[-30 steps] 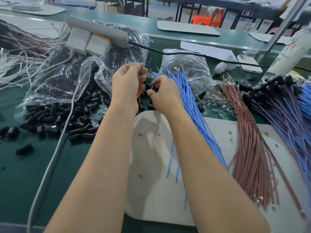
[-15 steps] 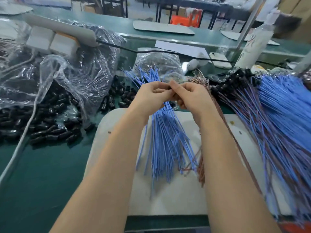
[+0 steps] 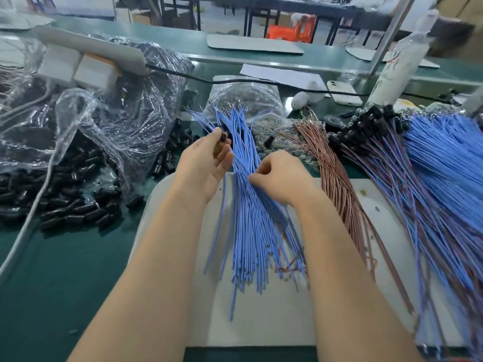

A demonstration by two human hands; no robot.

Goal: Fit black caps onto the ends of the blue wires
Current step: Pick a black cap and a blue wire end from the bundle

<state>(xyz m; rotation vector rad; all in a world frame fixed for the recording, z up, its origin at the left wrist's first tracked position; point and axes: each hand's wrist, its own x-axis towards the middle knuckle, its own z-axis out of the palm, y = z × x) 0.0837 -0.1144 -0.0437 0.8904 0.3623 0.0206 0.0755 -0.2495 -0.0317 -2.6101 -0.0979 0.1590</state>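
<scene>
Left hand (image 3: 206,163) is up over the top of the bundle, thumb and forefinger pinching one black cap (image 3: 222,137), with the other fingers loosely spread below it. The cap sits in the air just beside the upper ends of the blue wires (image 3: 251,218), and I can't tell whether it touches any of them.

Right hand (image 3: 279,176) is lower, knuckles up and fingers curled in, with thumb and forefinger nipping into the blue wires near the middle of the fan. Which strand it has, I cannot tell.

The blue wires lie fanned out on a white mat (image 3: 261,322), their bare upper ends reaching past its far edge onto the green bench (image 3: 52,283). On the left there's a heap of loose black caps (image 3: 78,205), spilling from a crumpled clear plastic bag (image 3: 117,113). A white power strip (image 3: 88,48) rests on top of that bag.

Just right of the hands runs a bundle of pinkish-brown wires (image 3: 337,173), and beyond it a big sheaf of capped wires (image 3: 431,178), black caps clustered at the far ends. A single stray cap (image 3: 269,141) sits between the blue fan and the pinkish bundle. A white phone (image 3: 343,92) lies further back.
</scene>
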